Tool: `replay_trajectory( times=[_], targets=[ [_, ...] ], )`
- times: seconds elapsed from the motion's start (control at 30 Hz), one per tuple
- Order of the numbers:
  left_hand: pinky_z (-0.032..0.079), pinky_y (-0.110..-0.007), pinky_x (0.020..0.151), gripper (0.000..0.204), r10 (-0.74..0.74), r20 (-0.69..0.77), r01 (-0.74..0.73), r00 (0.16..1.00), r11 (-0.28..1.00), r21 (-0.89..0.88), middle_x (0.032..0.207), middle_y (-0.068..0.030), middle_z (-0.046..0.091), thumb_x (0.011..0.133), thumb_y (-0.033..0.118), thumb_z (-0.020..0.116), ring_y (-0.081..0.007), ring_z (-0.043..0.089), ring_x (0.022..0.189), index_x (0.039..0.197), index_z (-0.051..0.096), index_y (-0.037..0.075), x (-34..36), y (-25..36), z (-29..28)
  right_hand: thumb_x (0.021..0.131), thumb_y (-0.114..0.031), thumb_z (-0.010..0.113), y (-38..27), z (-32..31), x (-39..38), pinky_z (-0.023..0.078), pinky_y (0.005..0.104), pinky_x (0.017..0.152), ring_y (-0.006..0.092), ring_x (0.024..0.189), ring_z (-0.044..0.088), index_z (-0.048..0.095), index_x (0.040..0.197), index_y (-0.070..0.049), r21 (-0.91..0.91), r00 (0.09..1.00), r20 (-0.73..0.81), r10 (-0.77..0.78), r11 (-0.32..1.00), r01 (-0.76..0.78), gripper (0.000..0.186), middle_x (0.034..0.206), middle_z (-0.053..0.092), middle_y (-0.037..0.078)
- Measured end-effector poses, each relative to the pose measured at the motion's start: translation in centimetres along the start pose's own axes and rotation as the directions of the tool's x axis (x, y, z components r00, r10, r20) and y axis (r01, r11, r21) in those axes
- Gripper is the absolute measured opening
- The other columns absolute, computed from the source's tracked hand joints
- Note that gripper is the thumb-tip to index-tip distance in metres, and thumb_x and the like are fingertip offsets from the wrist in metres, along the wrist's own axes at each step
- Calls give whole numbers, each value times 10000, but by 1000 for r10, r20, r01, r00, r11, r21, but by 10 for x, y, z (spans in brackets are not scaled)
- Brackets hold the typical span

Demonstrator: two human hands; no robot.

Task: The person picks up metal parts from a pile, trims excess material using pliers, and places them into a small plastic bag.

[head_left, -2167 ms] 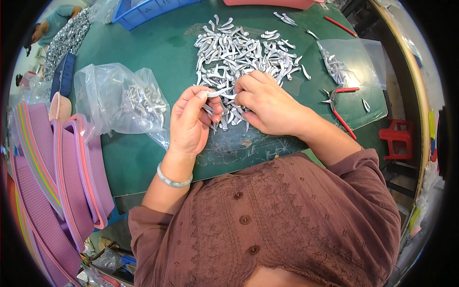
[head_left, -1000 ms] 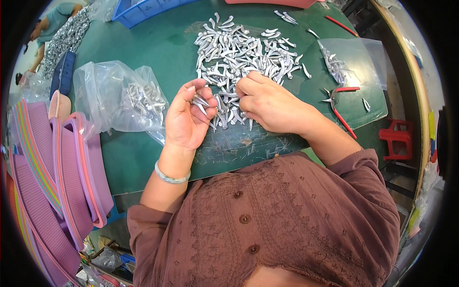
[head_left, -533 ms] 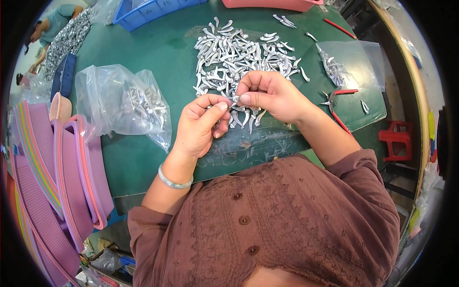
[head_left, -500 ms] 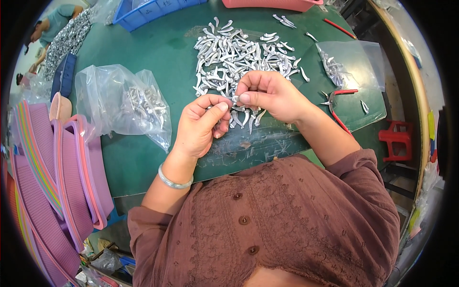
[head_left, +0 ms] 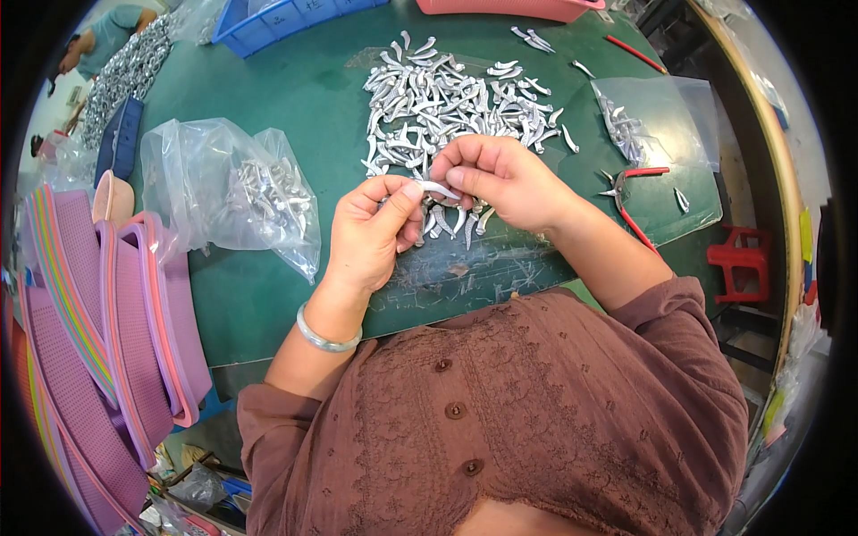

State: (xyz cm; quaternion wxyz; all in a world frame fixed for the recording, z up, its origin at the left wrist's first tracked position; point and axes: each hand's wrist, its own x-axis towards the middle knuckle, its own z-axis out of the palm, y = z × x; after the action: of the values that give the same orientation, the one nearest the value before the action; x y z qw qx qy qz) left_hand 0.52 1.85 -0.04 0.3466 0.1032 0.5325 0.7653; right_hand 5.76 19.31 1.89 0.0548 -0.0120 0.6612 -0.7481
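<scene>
Between the thumb and forefinger of my left hand [head_left: 368, 228] is a small silver horn-shaped metal piece [head_left: 440, 189], its curved tip pointing right. My right hand [head_left: 508, 186] is closed right beside that piece, thumb against curled fingers. Whether it pinches the piece or something behind it is hidden. Beyond both hands spreads a loose pile of similar silver curved pieces [head_left: 447, 107] on the green table [head_left: 304, 85]. Several of them also lie just under my fingers.
A clear bag of silver pieces [head_left: 268, 192] lies left, another flat plastic bag [head_left: 666, 112] right. Red-handled pliers [head_left: 626, 192] rest near the right edge. Blue bin [head_left: 286, 27] and pink basket [head_left: 509, 9] stand at the back; purple baskets [head_left: 138, 330] lean at left. A person [head_left: 112, 45] is far left.
The silver piece has turned in my left fingers and now shows its curved length. My right fingers have shifted slightly on or beside it.
</scene>
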Motion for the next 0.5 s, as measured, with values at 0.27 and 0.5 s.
replay_trajectory(
  times=[0.27,0.5],
  targets=[
    [339,-170,414,94,80,-41,-82,996,996,-47,658,-15,540,840,106,529,-64,468,494,886,558,30,0,0,0,805,-20,510,-6,-1,-2,432,196,588,75,647,525,520,938,11,47,999,-7,36,998,-35,137,756,585,46],
    [351,-167,442,191,125,-8,-125,992,990,-66,671,-11,551,826,81,544,-53,468,529,999,567,1,0,2,3,772,8,573,1,1,-5,438,191,668,67,758,545,531,961,10,-212,977,-76,-199,961,180,194,793,573,14]
  ],
)
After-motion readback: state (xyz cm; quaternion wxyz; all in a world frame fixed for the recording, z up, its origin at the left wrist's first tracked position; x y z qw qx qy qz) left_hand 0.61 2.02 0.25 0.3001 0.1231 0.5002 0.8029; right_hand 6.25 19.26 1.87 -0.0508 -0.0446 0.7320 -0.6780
